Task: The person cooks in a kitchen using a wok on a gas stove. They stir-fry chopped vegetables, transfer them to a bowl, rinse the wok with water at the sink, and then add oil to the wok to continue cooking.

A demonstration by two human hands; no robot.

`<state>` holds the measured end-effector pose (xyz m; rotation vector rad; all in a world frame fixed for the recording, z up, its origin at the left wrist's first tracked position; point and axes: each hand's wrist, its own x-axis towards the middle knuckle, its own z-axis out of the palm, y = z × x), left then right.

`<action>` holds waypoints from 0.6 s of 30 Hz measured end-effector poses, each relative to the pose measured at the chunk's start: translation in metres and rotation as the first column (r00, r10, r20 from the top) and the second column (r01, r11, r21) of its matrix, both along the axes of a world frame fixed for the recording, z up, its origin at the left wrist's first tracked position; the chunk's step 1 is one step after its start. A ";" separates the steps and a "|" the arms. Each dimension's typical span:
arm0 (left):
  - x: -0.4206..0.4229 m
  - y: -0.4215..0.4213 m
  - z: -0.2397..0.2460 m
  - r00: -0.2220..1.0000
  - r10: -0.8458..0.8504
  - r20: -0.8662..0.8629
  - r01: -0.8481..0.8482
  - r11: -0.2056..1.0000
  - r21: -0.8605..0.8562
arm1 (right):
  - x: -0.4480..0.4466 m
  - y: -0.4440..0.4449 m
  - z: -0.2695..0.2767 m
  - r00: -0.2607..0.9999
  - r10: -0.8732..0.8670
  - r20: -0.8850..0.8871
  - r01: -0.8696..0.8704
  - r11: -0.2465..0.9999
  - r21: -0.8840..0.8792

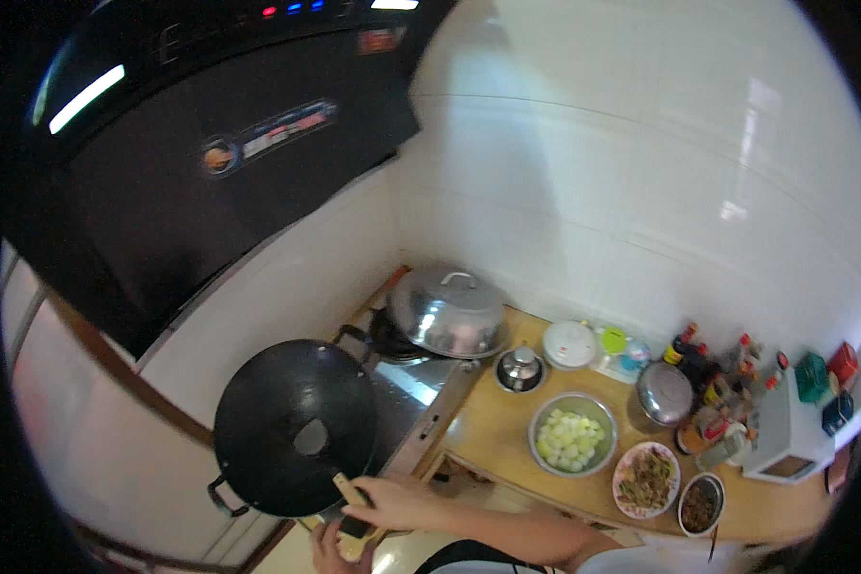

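A large black wok [294,423] sits on the stove, a rounded grey patch at its bottom; whether this is a utensil's head or a reflection is unclear. Beside the wok's near rim, my right hand [384,502] is closed around a light wooden-looking handle [346,488]. Just below it, my left hand [337,549] has its fingers at a small dark object [355,526] with a yellow piece [351,547] under it. Blur hides what these are and how firmly the left fingers grip.
A domed metal lid [448,316] covers the far burner. On the wooden counter stand a metal bowl of pale green chunks [572,438], a plate of cooked food [646,481], a small bowl [702,504], a lidded metal pot [664,393] and several bottles. A range hood [222,179] hangs above.
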<state>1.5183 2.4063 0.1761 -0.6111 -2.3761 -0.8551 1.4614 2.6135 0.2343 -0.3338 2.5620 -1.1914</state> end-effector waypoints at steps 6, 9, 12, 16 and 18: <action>-0.044 0.036 0.011 0.957 0.004 0.290 0.077 0.960 -0.269 | 0.055 0.053 -0.099 0.931 -0.351 0.102 0.365 0.903 -0.225; -0.052 0.028 0.008 0.987 0.005 0.161 0.041 0.959 -0.282 | 0.083 0.069 -0.144 0.872 -0.431 0.233 0.478 0.852 -0.214; -0.051 0.004 0.052 0.982 -0.032 0.188 0.087 0.953 -0.292 | 0.096 0.083 -0.176 0.885 -0.430 0.179 0.460 0.869 -0.184; -0.057 -0.049 0.092 0.956 -0.146 0.255 0.205 0.954 -0.221 | 0.083 0.087 -0.156 0.891 -0.430 0.150 0.451 0.875 -0.174; -0.075 -0.060 0.098 0.955 -0.143 0.258 0.201 0.957 -0.211 | 0.071 0.085 -0.156 0.908 -0.406 0.109 0.420 0.878 -0.230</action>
